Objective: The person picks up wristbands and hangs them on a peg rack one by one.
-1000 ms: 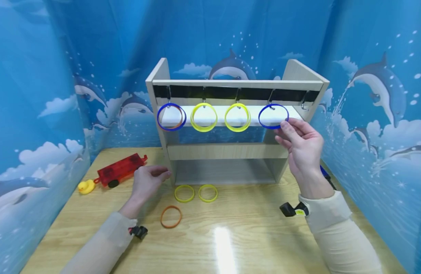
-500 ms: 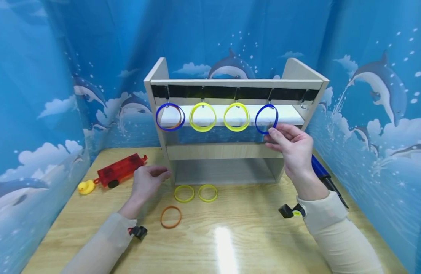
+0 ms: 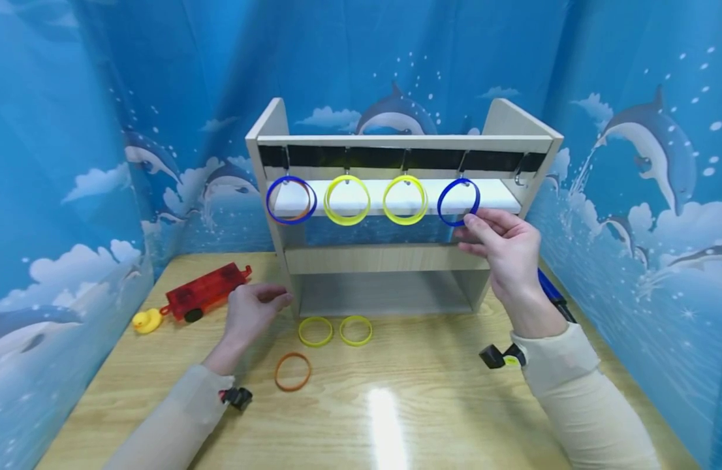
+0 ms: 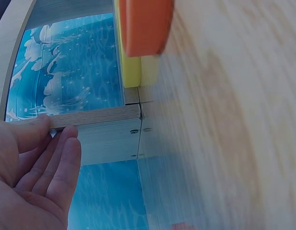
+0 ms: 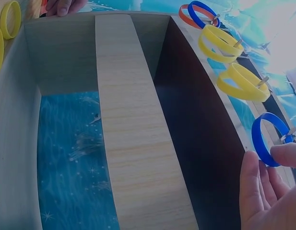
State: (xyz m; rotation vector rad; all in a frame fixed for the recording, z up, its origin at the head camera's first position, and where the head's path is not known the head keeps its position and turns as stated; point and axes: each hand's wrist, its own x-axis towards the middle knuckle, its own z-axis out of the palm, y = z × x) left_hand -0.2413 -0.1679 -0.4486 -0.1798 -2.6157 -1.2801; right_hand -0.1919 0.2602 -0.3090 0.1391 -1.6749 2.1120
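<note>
Thumb and fingers of my right hand [image 3: 504, 251] pinch the lower right edge of a blue silicone wristband [image 3: 440, 207], which hangs from the fourth hook [image 3: 463, 163] of a wooden rack [image 3: 390, 259]. In the right wrist view the metal hook passes through this blue band [image 5: 259, 139]. Beside the rack's left side panel is my left hand [image 3: 255, 313]; the left wrist view shows its thumb and fingers gripping the panel's edge [image 4: 100, 115]. To the left of the held band hang two sets of yellow wristbands [image 3: 406, 220] [image 3: 347, 220], then a blue wristband [image 3: 271, 212] with an orange one.
Two yellow wristbands [image 3: 316, 344] [image 3: 356, 344] and an orange wristband [image 3: 293, 390] lie on the wooden table [image 3: 431, 405]. At left stand a red toy wagon [image 3: 205, 292] and a yellow duck [image 3: 147, 320]. Right of the rack is a blue-and-black object [image 3: 551, 287]. The rightmost hook [image 3: 519, 173] holds nothing.
My right hand has moved left and slightly down with the blue band's edge, then a little back up and right. The band now hangs turned on its hook. My left hand stays put.
</note>
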